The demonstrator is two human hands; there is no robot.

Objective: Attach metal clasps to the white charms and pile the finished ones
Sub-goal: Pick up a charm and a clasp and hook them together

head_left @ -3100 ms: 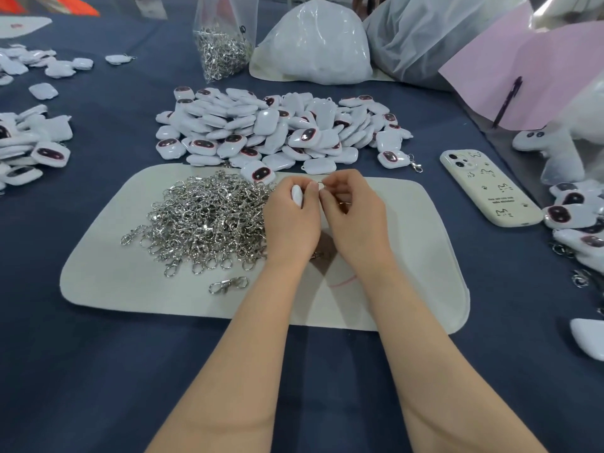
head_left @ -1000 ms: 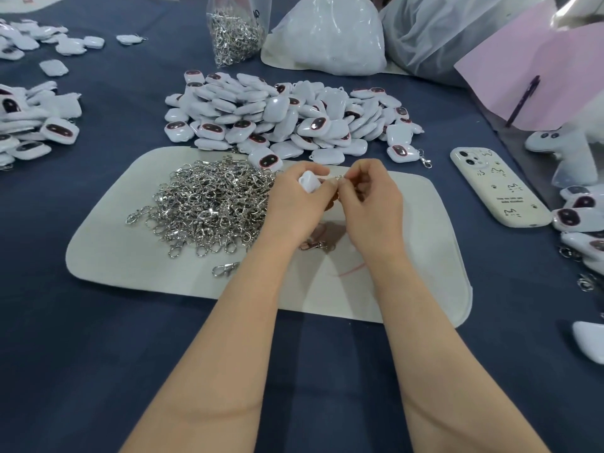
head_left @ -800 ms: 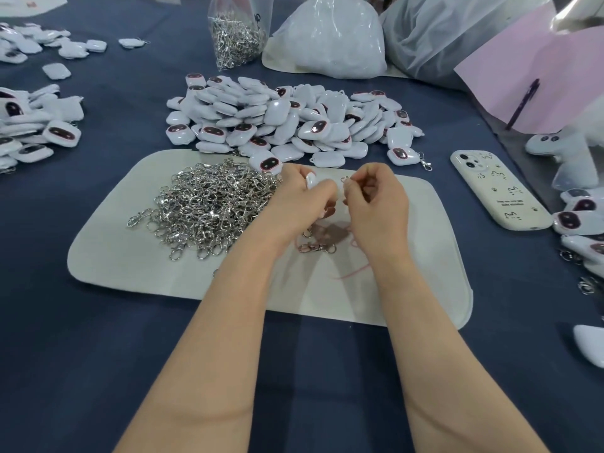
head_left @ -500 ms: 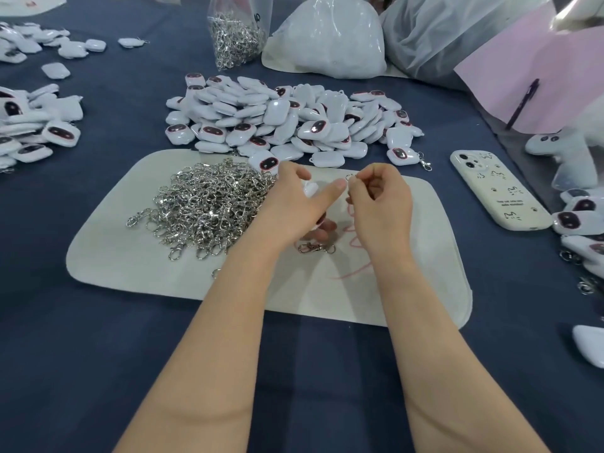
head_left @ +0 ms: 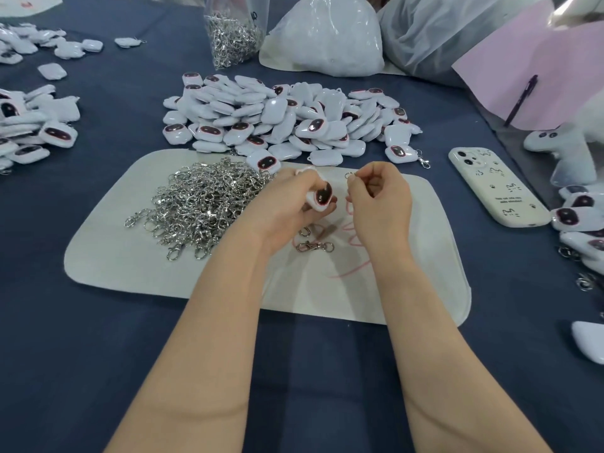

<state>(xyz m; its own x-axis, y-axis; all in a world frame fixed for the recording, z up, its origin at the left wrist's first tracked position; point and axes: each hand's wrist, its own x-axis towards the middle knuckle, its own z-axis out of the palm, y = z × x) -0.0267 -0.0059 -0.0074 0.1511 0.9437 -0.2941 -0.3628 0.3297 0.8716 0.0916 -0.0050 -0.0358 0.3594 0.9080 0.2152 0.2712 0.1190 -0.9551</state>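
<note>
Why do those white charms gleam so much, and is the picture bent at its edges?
Head view: bright glare spots sit on the glossy charm pile and the clasp heap; head view: soft shadows fall on the white mat; head view: the wide lens seems to stretch the forearms toward the bottom edge; the centre looks sharp.

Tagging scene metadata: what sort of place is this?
Probably a small hand-assembly workbench: heaped glossy white charms, a pile of silver metal clasps on a pale mat, a clear bag of spare clasps.
</note>
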